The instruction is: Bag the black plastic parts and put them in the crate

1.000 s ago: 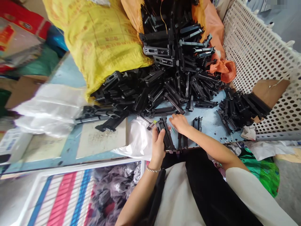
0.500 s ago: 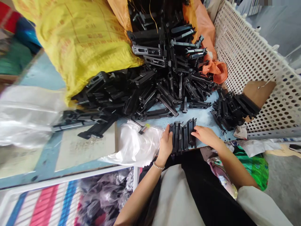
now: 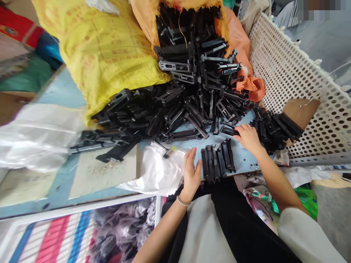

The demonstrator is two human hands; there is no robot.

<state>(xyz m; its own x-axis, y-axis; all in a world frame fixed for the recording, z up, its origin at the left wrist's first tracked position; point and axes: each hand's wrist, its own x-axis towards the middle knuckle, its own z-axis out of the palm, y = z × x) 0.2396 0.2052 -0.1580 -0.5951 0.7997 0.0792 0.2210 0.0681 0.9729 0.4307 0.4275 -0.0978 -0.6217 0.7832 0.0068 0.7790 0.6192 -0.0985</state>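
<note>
A short row of several long, narrow black plastic parts [image 3: 216, 160] lies side by side at the table's front edge. My left hand [image 3: 192, 175] is just left of the row, fingers up and apart, with nothing in it. Beyond the row's right end, my right hand [image 3: 248, 138] has its thumb and fingertips on the end of a loose black plastic part [image 3: 229, 129]; the fingers cover that end. Behind it spreads a large heap of similar black parts [image 3: 175, 113], spilling from an orange woven sack [image 3: 145, 18].
A yellow sack [image 3: 104, 54] lies at the back left. Clear plastic bags [image 3: 161, 171] lie left of my left hand. A white perforated basket [image 3: 290, 69] stands on the right, with more black parts [image 3: 274, 126] beside it. Below the table is a crate of bagged items [image 3: 123, 226].
My right hand has left the row and moved up and right to a loose part near the heap. My left hand has let go of the row and opened. The view has shifted slightly.
</note>
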